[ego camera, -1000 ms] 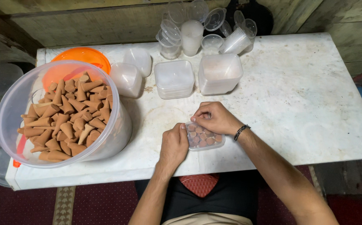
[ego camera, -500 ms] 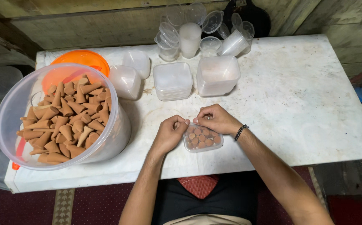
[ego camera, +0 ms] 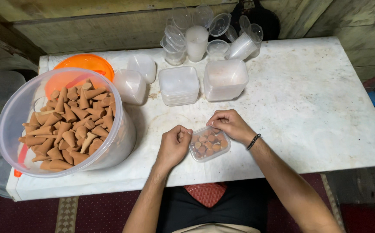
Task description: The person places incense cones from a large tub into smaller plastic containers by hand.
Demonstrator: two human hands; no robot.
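I see a big clear tub of brown cones (ego camera: 69, 125), an orange lid (ego camera: 84, 64), and stacked empty plastic containers (ego camera: 179, 84) on a white table (ego camera: 325, 116).

Table (ego camera: 316, 108): right half bare, open passage from the right edge in to the right hand (ego camera: 230, 125). Left side blocked by a big tub (ego camera: 62, 125) of cones. Behind the hands, a row of lidded boxes (ego camera: 179, 85) and stacked cups (ego camera: 196, 41) bars the back. Narrow gap between tub and left hand (ego camera: 173, 146).
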